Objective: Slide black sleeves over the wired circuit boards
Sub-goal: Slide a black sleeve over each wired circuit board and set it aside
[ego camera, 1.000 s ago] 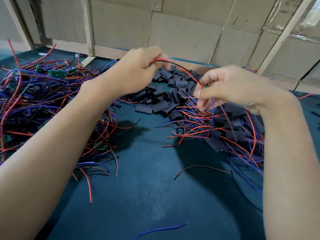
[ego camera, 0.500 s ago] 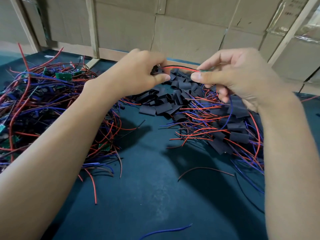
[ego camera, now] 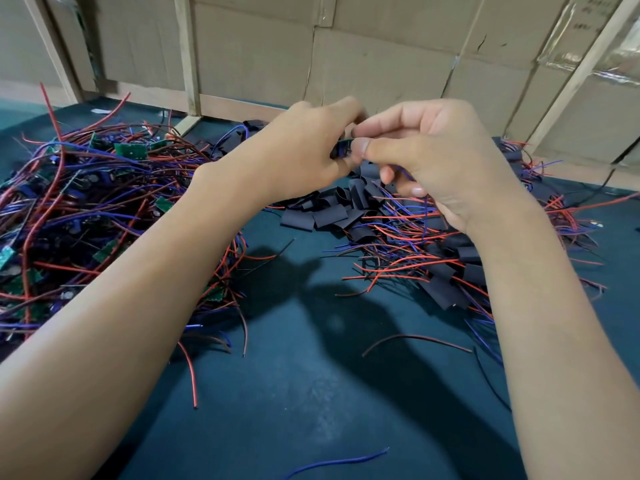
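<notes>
A dark green table (ego camera: 311,393) holds everything. On its left lies a big heap of green circuit boards with red and blue wires (ego camera: 79,216). In the middle and to the right lies a pile of flat black sleeves (ego camera: 332,213) mixed with more wires. Above that pile the two hands meet. The left hand (ego camera: 298,157) and the right hand (ego camera: 436,157) both pinch one small black sleeve (ego camera: 341,148) between thumb and fingers, off the table.
</notes>
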